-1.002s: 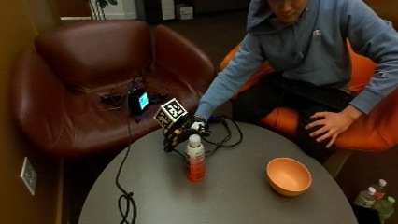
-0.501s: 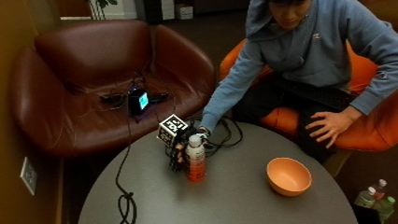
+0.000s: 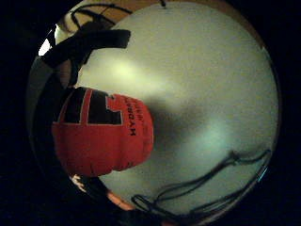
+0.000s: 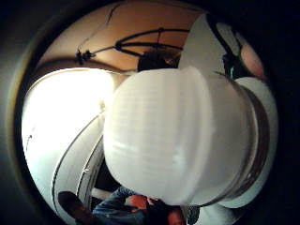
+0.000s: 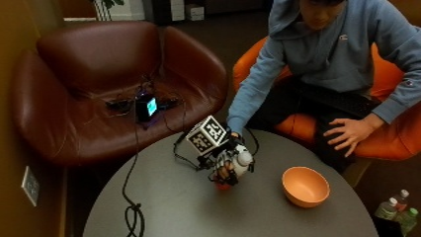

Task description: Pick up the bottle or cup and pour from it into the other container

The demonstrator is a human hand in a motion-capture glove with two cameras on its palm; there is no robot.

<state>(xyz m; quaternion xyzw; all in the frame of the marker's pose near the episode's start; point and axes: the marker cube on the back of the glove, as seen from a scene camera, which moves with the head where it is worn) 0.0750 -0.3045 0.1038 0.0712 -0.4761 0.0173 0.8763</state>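
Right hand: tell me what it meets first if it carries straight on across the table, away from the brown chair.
Probably the orange bowl. The right hand, gripping the bottle, has only bare table between them, though depth is unclear.

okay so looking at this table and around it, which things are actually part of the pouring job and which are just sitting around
Part of the job:
- bottle with red label and white cap, gripped by the gloved right hand
- orange bowl on the table

Just lying about:
- small lit device and cables on the brown armchair
- bottles on the floor

Dim warm room, glare on table, fisheye-warped edges
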